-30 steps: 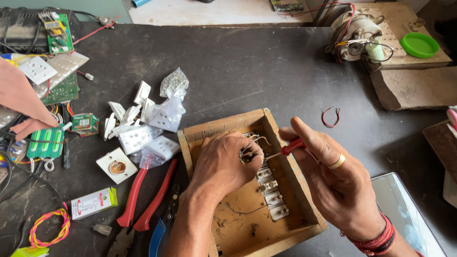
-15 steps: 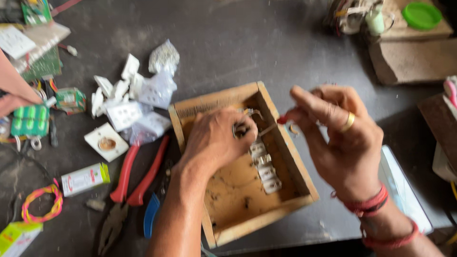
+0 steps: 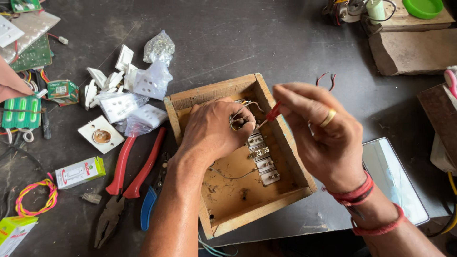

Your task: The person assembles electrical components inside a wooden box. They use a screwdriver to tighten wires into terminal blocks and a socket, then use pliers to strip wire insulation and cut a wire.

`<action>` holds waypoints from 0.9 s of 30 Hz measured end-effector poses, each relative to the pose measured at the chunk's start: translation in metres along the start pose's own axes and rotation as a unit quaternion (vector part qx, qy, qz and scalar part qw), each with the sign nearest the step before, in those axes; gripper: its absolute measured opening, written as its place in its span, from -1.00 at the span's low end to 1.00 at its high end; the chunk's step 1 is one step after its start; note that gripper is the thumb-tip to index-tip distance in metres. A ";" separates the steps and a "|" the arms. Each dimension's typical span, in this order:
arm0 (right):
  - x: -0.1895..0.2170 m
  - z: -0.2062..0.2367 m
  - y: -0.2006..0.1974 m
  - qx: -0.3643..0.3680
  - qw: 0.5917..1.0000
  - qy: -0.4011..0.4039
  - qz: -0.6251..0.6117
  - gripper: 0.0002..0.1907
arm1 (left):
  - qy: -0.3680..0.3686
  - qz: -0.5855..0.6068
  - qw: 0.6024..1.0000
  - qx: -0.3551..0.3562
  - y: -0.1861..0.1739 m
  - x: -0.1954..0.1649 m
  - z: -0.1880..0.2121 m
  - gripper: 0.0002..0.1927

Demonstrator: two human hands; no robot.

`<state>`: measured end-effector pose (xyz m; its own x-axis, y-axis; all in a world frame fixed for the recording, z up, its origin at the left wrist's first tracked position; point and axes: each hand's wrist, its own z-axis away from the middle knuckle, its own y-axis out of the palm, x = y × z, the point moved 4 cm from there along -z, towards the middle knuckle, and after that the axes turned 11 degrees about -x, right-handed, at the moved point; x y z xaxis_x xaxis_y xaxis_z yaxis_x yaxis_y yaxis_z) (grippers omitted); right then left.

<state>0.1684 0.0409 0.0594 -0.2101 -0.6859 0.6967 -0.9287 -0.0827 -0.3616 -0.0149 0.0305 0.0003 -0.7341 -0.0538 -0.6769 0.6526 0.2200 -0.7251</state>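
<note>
Dark bench, centre frame: wooden box (image 3: pixel 285 157) with switches (image 3: pixel 261 153) fitted — we judge wiring unfinished; left hand (image 3: pixel 214 131) pinches wires (image 3: pixel 239 115), right hand (image 3: pixel 321 135) grips screwdriver (image 3: pixel 270 115).

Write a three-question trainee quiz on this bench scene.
1. True or false: the left hand is inside the wooden box.
2. Which hand holds the red-handled screwdriver?
3. The red pliers lie: A) in the box, B) left of the box, C) on the green lid.

Key: 1 true; 2 the right hand; 3 B.
</note>
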 end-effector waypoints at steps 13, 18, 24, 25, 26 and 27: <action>-0.001 -0.019 0.008 0.031 0.966 -0.021 0.256 -0.65 | -0.083 0.002 0.995 0.052 0.002 0.006 -0.002 -0.78; -0.021 -0.021 0.027 0.162 0.923 0.011 0.350 -0.83 | -0.041 -0.009 0.998 0.049 -0.002 0.000 -0.005 -0.69; -0.037 -0.025 0.027 0.250 0.910 0.041 0.329 -0.77 | -0.075 0.015 0.996 0.047 -0.001 0.004 -0.005 -0.58; -0.038 -0.024 0.028 0.250 0.910 0.038 0.328 -0.75 | -0.084 0.017 0.995 0.053 0.001 0.006 -0.004 -0.58; -0.038 -0.024 0.028 0.249 0.912 0.038 0.324 -0.78 | -0.091 0.017 0.994 0.058 0.002 0.007 -0.004 -0.56; -0.038 -0.023 0.028 0.245 0.915 0.037 0.320 -0.80 | -0.095 0.016 0.993 0.062 0.002 0.008 -0.004 -0.55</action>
<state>0.1431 0.0810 0.0369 -0.6991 -0.6580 0.2796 -0.3647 -0.0081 -0.9311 -0.0202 0.0347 -0.0064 -0.6713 -0.2336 -0.7034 0.7019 0.1044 -0.7045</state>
